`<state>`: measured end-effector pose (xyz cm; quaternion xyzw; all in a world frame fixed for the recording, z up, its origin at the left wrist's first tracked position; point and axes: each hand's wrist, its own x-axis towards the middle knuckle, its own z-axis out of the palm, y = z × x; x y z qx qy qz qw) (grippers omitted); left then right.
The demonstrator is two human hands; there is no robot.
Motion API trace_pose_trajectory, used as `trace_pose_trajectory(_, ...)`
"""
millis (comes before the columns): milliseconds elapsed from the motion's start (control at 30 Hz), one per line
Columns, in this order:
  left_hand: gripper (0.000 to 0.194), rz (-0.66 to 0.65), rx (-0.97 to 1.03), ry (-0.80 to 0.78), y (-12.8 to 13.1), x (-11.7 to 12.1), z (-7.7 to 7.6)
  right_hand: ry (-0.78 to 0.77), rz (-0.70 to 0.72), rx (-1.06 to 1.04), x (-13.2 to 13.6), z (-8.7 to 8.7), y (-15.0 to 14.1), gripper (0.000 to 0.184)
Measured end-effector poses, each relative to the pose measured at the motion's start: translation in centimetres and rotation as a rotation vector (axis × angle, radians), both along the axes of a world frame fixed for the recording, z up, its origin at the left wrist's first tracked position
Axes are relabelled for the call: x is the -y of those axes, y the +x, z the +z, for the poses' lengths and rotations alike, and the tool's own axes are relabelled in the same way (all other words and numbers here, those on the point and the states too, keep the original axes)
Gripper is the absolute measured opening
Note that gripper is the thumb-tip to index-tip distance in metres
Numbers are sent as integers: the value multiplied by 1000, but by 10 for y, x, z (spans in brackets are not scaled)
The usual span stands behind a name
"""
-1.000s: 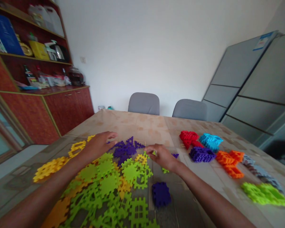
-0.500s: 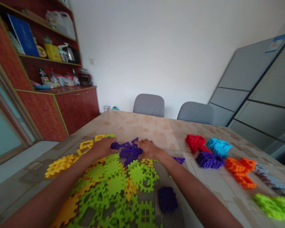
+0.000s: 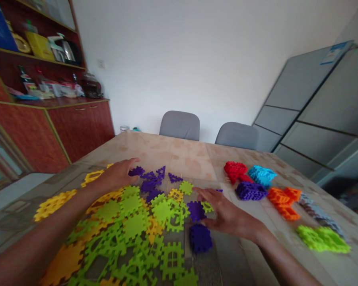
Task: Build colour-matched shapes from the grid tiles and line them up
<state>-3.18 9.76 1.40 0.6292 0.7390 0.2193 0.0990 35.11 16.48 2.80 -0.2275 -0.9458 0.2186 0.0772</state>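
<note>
Flat interlocking plastic tiles cover the near left of the table [image 3: 181, 155]: green tiles [image 3: 131, 222], yellow tiles [image 3: 52, 202] and a patch of purple tiles [image 3: 150, 180] farther back. My left hand [image 3: 116, 174] lies flat on the pile beside the purple tiles, fingers stretched out. My right hand [image 3: 226, 212] rests on the table with its fingers apart, fingertips touching a single purple tile [image 3: 196, 209]. Just below that tile stands a dark purple built cube [image 3: 200, 237].
Built blocks sit in a row at the right: red [image 3: 235, 170], cyan [image 3: 261, 176], purple [image 3: 250, 191], orange [image 3: 285, 200], grey [image 3: 322, 214] and lime green [image 3: 322, 238]. Two grey chairs [image 3: 179, 125] stand behind the table. A red wooden cabinet [image 3: 62, 127] fills the left.
My right hand has drawn back from the purple patch toward me, bringing one purple tile next to the dark purple cube. My left hand stayed on the pile. The view shifted slightly.
</note>
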Motion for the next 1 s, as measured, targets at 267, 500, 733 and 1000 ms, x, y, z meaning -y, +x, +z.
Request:
trace_pose_trajectory(267, 65, -251, 134, 110, 91, 12, 5, -7, -22, 94, 34, -13, 28, 88)
trace_pose_trajectory(500, 65, -415, 195, 136, 159, 44, -11, 31, -165, -109, 10, -2, 40, 66)
trace_pose_trajectory(733, 74, -528, 100, 65, 201, 47, -23, -29, -169, -91, 5, 3, 42, 52)
trace_pose_trajectory(1000, 65, -536, 89, 55, 189, 46, -25, -31, -119, -81, 10, -3, 41, 49)
